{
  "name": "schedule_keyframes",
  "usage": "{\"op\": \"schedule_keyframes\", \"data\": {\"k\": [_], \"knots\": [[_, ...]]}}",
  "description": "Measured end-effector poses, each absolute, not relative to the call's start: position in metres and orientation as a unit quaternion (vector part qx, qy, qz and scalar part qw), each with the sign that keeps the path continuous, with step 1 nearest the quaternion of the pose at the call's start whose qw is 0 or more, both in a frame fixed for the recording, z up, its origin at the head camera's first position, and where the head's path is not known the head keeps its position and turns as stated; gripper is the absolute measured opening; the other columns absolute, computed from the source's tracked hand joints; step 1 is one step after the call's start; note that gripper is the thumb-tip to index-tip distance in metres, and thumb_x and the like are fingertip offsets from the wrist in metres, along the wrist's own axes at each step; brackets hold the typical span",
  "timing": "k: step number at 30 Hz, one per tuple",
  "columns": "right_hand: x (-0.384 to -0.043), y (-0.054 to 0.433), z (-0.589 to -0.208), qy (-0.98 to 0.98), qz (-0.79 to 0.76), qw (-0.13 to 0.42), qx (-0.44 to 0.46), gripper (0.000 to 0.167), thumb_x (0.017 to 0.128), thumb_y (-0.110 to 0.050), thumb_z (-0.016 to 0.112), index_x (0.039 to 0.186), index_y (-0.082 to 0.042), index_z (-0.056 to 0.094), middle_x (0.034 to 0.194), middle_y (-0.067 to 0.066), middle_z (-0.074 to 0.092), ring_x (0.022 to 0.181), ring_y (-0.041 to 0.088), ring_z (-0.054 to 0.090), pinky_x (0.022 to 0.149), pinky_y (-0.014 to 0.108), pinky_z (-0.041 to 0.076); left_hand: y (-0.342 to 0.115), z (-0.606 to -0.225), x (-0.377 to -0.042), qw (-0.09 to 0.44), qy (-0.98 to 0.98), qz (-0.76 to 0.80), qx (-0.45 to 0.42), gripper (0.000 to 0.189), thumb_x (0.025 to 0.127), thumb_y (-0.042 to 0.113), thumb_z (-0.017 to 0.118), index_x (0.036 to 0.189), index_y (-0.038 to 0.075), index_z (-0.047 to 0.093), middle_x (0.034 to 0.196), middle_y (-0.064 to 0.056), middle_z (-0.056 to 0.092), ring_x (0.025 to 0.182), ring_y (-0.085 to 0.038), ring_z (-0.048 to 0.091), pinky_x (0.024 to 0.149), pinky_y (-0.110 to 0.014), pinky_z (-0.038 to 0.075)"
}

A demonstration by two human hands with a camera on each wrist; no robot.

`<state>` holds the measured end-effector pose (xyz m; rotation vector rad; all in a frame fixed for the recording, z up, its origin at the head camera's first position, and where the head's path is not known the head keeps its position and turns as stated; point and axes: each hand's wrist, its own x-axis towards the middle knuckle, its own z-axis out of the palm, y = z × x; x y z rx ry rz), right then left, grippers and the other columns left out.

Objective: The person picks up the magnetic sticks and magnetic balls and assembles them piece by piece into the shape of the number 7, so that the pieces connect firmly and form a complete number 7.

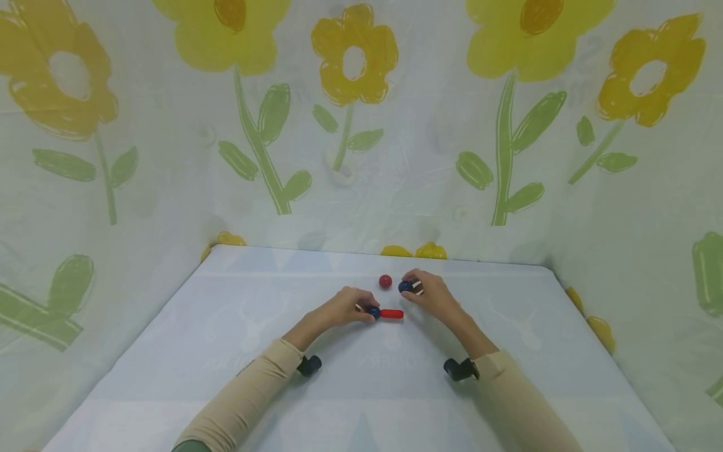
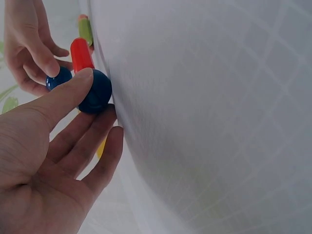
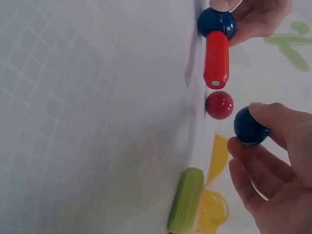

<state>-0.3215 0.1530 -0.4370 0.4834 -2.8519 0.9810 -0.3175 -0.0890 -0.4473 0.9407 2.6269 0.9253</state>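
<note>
My left hand (image 1: 343, 306) pinches a glossy dark blue ball (image 2: 95, 92) between thumb and fingers, close over the white table. From that ball a short red rod (image 3: 216, 61) sticks out to the right, its free end showing a small pale disc. My right hand (image 1: 435, 295) holds a second blue ball (image 3: 249, 126) between thumb and fingertips, apart from the rod and a little farther back. Just left of it a shiny red ball (image 1: 385, 282) rests on the table, untouched by either hand.
A ribbed green rod (image 3: 186, 200) lies on the table near the right hand in the wrist views. Behind the table (image 1: 226, 326) hangs a flower-printed curtain (image 1: 407, 157). Black wrist devices (image 1: 460, 369) sit at both sleeve cuffs.
</note>
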Motion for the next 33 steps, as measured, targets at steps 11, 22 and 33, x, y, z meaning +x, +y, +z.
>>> {"op": "schedule_keyframes", "data": {"k": [11,22,33], "knots": [[-0.313,0.156,-0.43,-0.931,0.318,0.023,0.176,0.034,0.086,-0.016,0.076,0.117,-0.012,0.063,0.113,0.009,0.07,0.093,0.02,0.067,0.084,0.034,0.059,-0.089,-0.449,-0.318,0.093,0.887,0.315,0.324,0.029,0.086,0.016,0.076,0.114,0.012,0.072,0.107,0.0,0.074,0.092,-0.01,0.067,0.089,-0.029,0.058],[-0.307,0.16,-0.431,-0.933,0.314,0.009,0.177,0.033,0.085,-0.016,0.077,0.115,-0.013,0.063,0.111,0.007,0.07,0.092,0.018,0.065,0.083,0.032,0.059,-0.09,-0.447,-0.316,0.097,0.886,0.318,0.322,0.03,0.086,0.015,0.075,0.115,0.011,0.071,0.108,-0.001,0.074,0.095,-0.011,0.067,0.09,-0.03,0.057],[-0.302,0.164,-0.433,-0.934,0.31,-0.002,0.179,0.031,0.085,-0.016,0.076,0.114,-0.014,0.064,0.107,0.004,0.07,0.09,0.016,0.065,0.083,0.031,0.059,-0.089,-0.45,-0.319,0.094,0.888,0.316,0.32,0.03,0.086,0.017,0.075,0.115,0.013,0.071,0.11,0.0,0.073,0.097,-0.01,0.067,0.089,-0.028,0.057]]}}
